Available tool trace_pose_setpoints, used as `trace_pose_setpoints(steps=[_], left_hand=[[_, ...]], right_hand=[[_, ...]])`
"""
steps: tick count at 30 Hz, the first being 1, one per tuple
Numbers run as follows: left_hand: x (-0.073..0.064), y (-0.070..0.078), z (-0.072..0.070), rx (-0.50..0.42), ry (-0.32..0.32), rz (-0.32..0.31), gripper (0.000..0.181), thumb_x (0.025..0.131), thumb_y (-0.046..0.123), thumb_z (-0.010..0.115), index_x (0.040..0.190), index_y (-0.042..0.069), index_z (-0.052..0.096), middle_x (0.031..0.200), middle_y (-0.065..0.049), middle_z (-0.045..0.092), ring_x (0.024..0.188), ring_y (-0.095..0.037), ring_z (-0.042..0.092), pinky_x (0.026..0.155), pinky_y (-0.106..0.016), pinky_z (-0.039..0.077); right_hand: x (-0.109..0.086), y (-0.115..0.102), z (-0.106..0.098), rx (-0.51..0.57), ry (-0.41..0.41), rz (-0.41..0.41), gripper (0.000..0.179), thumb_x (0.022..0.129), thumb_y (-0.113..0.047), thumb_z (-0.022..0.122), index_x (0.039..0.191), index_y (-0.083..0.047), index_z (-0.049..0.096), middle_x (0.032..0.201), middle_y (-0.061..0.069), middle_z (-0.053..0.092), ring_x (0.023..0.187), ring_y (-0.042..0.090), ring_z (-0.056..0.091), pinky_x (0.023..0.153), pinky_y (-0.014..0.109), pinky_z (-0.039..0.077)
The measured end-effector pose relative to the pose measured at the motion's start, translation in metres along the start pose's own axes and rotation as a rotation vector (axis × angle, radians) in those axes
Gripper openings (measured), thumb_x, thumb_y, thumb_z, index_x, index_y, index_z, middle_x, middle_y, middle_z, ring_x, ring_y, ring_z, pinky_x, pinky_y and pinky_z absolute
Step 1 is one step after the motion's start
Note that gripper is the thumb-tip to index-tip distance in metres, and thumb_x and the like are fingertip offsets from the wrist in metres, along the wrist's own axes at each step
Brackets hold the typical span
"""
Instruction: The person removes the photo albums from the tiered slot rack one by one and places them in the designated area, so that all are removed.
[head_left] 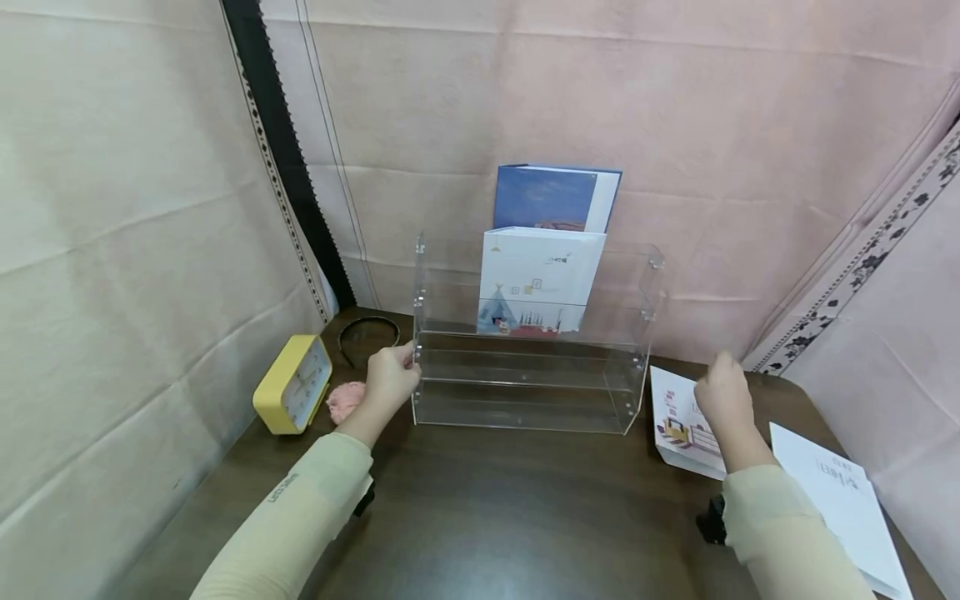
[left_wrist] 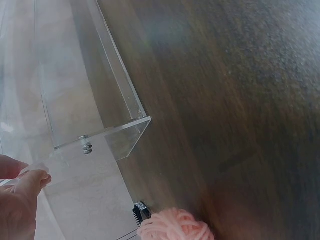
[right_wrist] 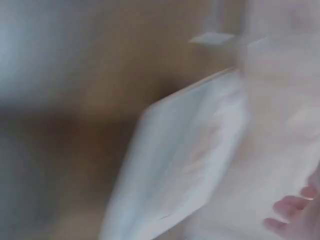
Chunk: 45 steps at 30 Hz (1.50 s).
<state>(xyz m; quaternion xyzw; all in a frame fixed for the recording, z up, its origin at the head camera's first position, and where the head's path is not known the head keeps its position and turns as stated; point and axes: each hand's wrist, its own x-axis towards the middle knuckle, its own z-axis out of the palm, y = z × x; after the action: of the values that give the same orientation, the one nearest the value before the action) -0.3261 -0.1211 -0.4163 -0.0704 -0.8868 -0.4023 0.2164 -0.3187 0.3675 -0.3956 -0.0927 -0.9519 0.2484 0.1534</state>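
A clear acrylic tiered rack stands on the dark table. My left hand is at its left side panel; in the left wrist view the thumb and fingers pinch the panel's edge. Two books stand upright on the rack's upper tiers: a blue one behind and a white one with a tent picture in front. To the right, my right hand hovers over a white illustrated book, fingers loosely bent and holding nothing. The right wrist view shows that book blurred.
Another white book lies at the table's right edge, partly behind the right forearm. On the left are a yellow clock, a pink yarn ball and a dark hoop-shaped headband. Cloth curtains enclose the table.
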Motion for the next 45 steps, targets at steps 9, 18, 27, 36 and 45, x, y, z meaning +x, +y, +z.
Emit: trace_pose_setpoints(steps=[9, 18, 27, 36, 45], left_hand=[[-0.003, 0.002, -0.001, 0.012, -0.008, -0.01, 0.042, 0.076, -0.005, 0.059, 0.118, 0.001, 0.064, 0.089, -0.014, 0.07, 0.066, -0.02, 0.055, 0.058, -0.033, 0.049], [-0.008, 0.0, 0.005, 0.004, -0.021, -0.021, 0.043, 0.075, -0.005, 0.059, 0.117, 0.004, 0.066, 0.086, -0.011, 0.071, 0.063, -0.018, 0.054, 0.054, -0.029, 0.047], [-0.002, 0.002, 0.002, 0.019, -0.01, -0.008, 0.04, 0.076, -0.005, 0.058, 0.115, 0.003, 0.067, 0.082, -0.011, 0.071, 0.064, -0.021, 0.054, 0.056, -0.033, 0.046], [0.001, 0.005, 0.003, 0.008, -0.035, -0.003, 0.039, 0.077, -0.004, 0.059, 0.114, 0.004, 0.068, 0.083, -0.011, 0.071, 0.061, -0.019, 0.054, 0.053, -0.03, 0.045], [-0.001, 0.004, -0.001, 0.024, -0.03, -0.005, 0.042, 0.077, -0.004, 0.058, 0.118, 0.003, 0.065, 0.09, -0.012, 0.071, 0.066, -0.021, 0.054, 0.058, -0.033, 0.047]], right_hand=[[0.017, -0.14, -0.026, 0.289, 0.246, -0.521, 0.041, 0.094, -0.023, 0.055, 0.12, 0.007, 0.048, 0.108, 0.023, 0.06, 0.1, 0.036, 0.057, 0.085, 0.048, 0.045], [0.026, -0.183, 0.0, 0.416, 0.053, -0.357, 0.068, 0.082, -0.039, 0.07, 0.125, 0.005, 0.039, 0.108, 0.021, 0.055, 0.098, 0.035, 0.058, 0.084, 0.043, 0.048], [0.026, -0.193, 0.017, 0.453, 0.05, -0.241, 0.066, 0.074, -0.041, 0.077, 0.115, -0.003, 0.041, 0.105, 0.015, 0.054, 0.09, 0.026, 0.052, 0.076, 0.039, 0.046], [0.036, -0.201, 0.001, 0.556, 0.09, -0.278, 0.054, 0.075, -0.018, 0.078, 0.111, -0.001, 0.041, 0.102, 0.016, 0.06, 0.088, 0.025, 0.056, 0.076, 0.035, 0.048], [0.05, -0.217, -0.055, 0.702, 0.121, -0.527, 0.047, 0.078, 0.002, 0.071, 0.114, 0.003, 0.042, 0.108, 0.015, 0.058, 0.103, 0.025, 0.056, 0.085, 0.037, 0.049]])
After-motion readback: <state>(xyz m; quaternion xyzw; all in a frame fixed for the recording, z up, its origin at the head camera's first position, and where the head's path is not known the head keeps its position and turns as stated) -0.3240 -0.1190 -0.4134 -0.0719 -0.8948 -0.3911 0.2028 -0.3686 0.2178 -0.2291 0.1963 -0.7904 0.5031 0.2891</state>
